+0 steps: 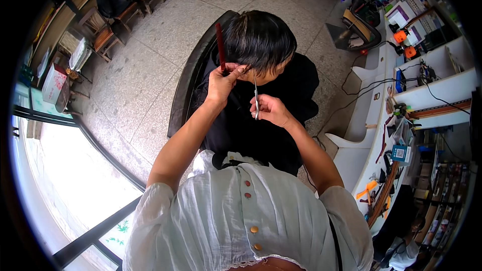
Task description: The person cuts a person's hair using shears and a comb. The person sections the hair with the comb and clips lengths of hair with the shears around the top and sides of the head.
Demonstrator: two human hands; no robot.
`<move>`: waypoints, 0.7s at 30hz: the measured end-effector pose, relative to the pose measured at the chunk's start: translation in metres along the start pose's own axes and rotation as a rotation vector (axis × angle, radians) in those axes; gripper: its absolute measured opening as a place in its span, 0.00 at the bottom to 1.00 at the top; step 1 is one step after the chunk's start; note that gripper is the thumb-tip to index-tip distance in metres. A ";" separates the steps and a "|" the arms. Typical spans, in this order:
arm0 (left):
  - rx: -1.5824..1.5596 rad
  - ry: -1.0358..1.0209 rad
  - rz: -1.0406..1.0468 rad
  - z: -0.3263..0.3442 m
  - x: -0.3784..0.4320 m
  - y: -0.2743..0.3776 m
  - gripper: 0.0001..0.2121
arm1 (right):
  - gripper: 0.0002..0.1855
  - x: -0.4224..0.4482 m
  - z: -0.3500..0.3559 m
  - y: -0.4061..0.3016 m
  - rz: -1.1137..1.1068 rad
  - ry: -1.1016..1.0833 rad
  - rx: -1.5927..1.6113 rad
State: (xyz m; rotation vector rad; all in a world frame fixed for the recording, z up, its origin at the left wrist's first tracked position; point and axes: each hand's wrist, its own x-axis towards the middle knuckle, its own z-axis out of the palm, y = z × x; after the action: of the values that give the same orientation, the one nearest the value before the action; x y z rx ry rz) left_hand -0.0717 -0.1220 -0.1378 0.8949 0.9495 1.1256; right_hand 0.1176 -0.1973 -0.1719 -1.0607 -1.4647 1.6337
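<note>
A person in a black cape sits before me in a dark salon chair, head turned to the right. Their dark hair hangs straight over the ear and cheek. My left hand grips a red comb that points up beside the back of the head, and its fingertips touch near the ear. In my right hand is a pair of metal hair scissors, tips upward at the hair by the cheek. Whether the blades are apart cannot be told.
Along the right runs a white counter with cords, an orange clip and several tools. A second salon chair stands at the upper right. Wooden chairs line the upper left, near a glass door on the left.
</note>
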 end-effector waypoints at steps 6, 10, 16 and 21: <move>0.015 0.003 0.004 -0.001 0.001 -0.001 0.05 | 0.15 0.001 -0.002 0.001 0.027 -0.001 0.042; 0.021 -0.014 0.025 -0.002 0.002 -0.003 0.05 | 0.15 -0.002 -0.006 0.001 0.059 -0.012 0.005; 0.011 -0.025 0.028 -0.004 0.004 -0.006 0.05 | 0.17 -0.008 -0.017 -0.007 0.063 -0.044 -0.116; 0.018 -0.020 0.021 -0.004 0.004 -0.006 0.05 | 0.18 -0.006 -0.025 -0.020 0.096 -0.058 -0.167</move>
State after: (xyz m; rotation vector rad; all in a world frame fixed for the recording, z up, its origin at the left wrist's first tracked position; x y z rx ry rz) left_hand -0.0733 -0.1191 -0.1458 0.9314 0.9369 1.1258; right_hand 0.1422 -0.1889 -0.1518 -1.2010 -1.6339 1.6425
